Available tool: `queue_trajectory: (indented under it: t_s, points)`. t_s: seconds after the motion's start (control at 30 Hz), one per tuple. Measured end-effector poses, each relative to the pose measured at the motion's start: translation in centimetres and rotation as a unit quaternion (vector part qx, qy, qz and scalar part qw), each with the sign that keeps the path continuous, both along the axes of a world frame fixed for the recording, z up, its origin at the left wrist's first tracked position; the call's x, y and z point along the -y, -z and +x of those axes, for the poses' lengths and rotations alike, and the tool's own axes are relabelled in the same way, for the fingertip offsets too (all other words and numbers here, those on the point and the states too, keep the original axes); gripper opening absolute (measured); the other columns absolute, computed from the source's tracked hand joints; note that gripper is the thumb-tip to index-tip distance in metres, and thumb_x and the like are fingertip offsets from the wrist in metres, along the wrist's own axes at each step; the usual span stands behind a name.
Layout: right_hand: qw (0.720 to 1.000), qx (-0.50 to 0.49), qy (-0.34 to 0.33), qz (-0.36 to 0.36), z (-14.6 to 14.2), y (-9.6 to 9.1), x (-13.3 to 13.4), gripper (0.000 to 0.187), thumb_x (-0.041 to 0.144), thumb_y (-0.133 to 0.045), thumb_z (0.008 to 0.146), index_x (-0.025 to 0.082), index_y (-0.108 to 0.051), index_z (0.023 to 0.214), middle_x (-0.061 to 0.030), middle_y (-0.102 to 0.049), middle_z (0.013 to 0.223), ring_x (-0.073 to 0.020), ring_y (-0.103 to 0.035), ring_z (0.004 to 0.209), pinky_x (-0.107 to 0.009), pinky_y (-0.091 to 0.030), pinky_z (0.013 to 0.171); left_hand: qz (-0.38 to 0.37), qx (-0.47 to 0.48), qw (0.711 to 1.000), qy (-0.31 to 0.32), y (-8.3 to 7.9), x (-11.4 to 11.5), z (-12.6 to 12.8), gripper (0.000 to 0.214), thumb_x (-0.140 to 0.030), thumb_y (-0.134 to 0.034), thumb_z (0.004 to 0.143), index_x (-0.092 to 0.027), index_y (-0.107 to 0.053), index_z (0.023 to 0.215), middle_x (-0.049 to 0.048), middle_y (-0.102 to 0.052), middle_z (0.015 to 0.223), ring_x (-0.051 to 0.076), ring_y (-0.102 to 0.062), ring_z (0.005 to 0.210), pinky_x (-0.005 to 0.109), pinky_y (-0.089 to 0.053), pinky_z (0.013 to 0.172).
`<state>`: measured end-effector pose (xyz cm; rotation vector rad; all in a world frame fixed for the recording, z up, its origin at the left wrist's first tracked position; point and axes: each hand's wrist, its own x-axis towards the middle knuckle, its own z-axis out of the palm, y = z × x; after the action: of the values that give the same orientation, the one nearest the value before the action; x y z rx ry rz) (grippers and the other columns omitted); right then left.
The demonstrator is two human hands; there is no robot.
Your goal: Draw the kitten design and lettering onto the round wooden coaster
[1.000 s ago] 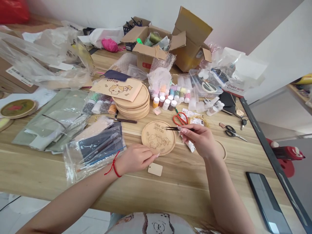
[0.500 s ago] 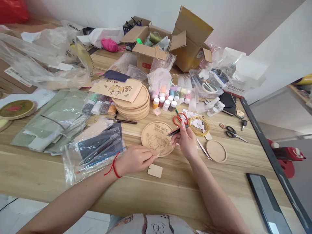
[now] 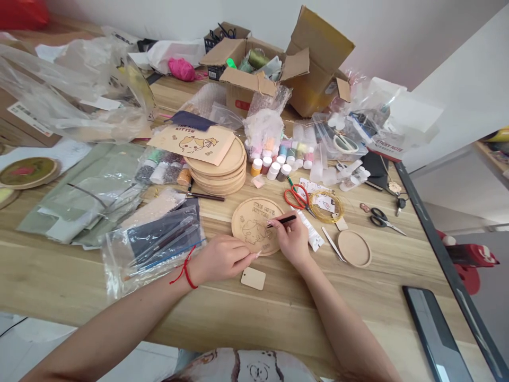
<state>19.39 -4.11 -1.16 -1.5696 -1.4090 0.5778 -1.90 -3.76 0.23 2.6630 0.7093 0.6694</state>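
Note:
A round wooden disc with a kitten drawing lies on the wooden table in front of me. My right hand is closed on black tweezers, whose tip rests on the drawing. With its fingers curled, my left hand presses fingertips against the disc's near edge. A small wooden tag lies just below that hand.
Behind the disc are a stack of wooden discs, paint jars, red scissors and a gold wire coil. A small round coaster and a phone lie right. Plastic bags lie left, cardboard boxes far back.
My right hand moved left and down from the table's right part onto the disc, bringing the tweezers' tip to the drawing. The left hand stayed at the disc's edge.

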Motion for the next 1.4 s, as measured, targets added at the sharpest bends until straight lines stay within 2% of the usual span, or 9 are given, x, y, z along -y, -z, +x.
queue_trajectory:
  t_s: [0.2,0.53,0.73,0.97,1.1,1.4]
  points:
    - [1.0,0.02,-0.011,0.014,-0.4,-0.1,0.1,0.022,0.042,-0.063,0.085,0.022,-0.058,0.08,-0.0053,-0.07,0.072,-0.0201,-0.062,0.063,-0.032,-0.049,0.059,-0.014,-0.002,1.0,0.002,-0.1,0.0,0.0,0.039,-0.028,-0.046,0.099,-0.019,-0.06,0.063,0.0006,-0.06,0.06,0.011,-0.054,0.057,0.026,-0.036,0.056]
    - [0.998,0.052,0.025,-0.008,-0.6,-0.3,0.2,0.025,0.044,-0.063,0.084,0.021,-0.056,0.076,-0.0022,-0.064,0.064,-0.0179,-0.056,0.057,-0.029,-0.045,0.055,0.035,0.024,0.999,0.004,-0.1,0.0,0.1,0.038,-0.025,-0.048,0.099,-0.017,-0.056,0.062,-0.0021,-0.058,0.058,0.01,-0.053,0.054,0.027,-0.035,0.055]
    - [0.999,0.02,0.03,-0.003,-0.3,-0.7,0.4,0.024,0.042,-0.064,0.084,0.021,-0.056,0.074,-0.0025,-0.065,0.066,-0.017,-0.055,0.055,-0.031,-0.044,0.056,0.039,0.013,0.999,0.005,0.0,0.0,0.0,0.039,-0.027,-0.048,0.099,-0.017,-0.059,0.063,-0.002,-0.059,0.058,0.01,-0.055,0.055,0.027,-0.036,0.056]
    - [0.998,-0.052,0.021,-0.022,-0.3,-0.9,3.2,0.024,0.042,-0.066,0.083,0.021,-0.056,0.076,-0.004,-0.067,0.068,-0.0192,-0.062,0.062,-0.031,-0.048,0.057,0.017,0.028,0.999,0.018,-0.2,0.0,-0.1,0.027,-0.03,-0.052,0.097,-0.018,-0.067,0.078,-0.0002,-0.07,0.072,0.011,-0.063,0.063,0.026,-0.04,0.058]
    - [0.997,-0.05,0.057,-0.024,-1.0,-0.7,4.6,0.025,0.042,-0.065,0.084,0.021,-0.055,0.076,-0.003,-0.066,0.065,-0.0175,-0.059,0.057,-0.029,-0.047,0.053,-0.008,0.035,0.999,0.012,0.0,0.0,-0.1,0.018,-0.03,-0.056,0.095,-0.019,-0.068,0.088,0.0002,-0.073,0.08,0.012,-0.067,0.069,0.025,-0.044,0.062]
    - [0.994,-0.058,0.091,-0.008,-2.0,-0.1,5.1,0.025,0.042,-0.064,0.085,0.022,-0.052,0.075,-0.0013,-0.061,0.064,-0.0164,-0.058,0.055,-0.028,-0.047,0.052,-0.031,0.045,0.998,0.015,0.1,-0.1,-0.1,0.015,-0.028,-0.057,0.094,-0.021,-0.069,0.1,0.0004,-0.075,0.089,0.012,-0.07,0.075,0.022,-0.049,0.066]
